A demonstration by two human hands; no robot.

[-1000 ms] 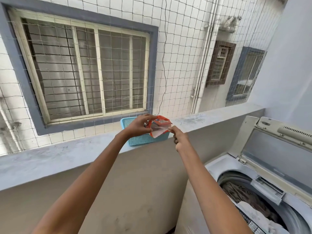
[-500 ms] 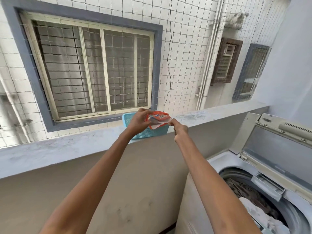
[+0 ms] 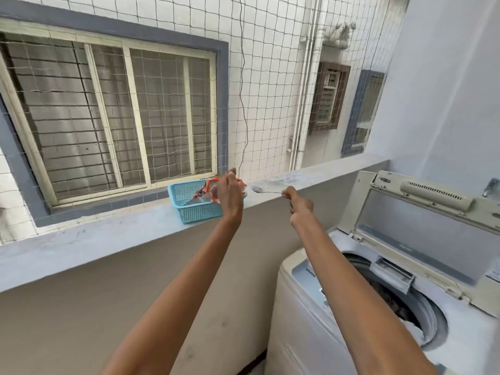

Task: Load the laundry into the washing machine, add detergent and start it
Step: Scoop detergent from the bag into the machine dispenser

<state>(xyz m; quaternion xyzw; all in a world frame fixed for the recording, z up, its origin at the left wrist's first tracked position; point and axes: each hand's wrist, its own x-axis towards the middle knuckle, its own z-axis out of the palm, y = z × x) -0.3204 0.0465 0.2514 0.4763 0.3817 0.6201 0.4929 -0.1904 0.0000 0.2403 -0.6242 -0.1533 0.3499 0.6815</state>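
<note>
My left hand (image 3: 230, 194) grips an orange detergent packet (image 3: 208, 192) over the blue plastic basket (image 3: 189, 209) on the ledge. To its right, my right hand (image 3: 296, 203) pinches the handle of a metal spoon (image 3: 259, 189) whose bowl carries a heap of pale powder, held just clear of the packet's mouth. The top-loading washing machine (image 3: 305, 307) stands at the lower right with its lid (image 3: 422, 220) raised. Dark and white laundry (image 3: 405, 318) lies in the drum.
A grey concrete ledge (image 3: 94, 239) runs across the view with a beige wall below it. Netting covers the opening above the ledge, with a barred window behind. A white wall rises behind the machine.
My right hand has drawn the spoon out of the packet and moved right with powder on it. The view has shifted right, showing more of the machine.
</note>
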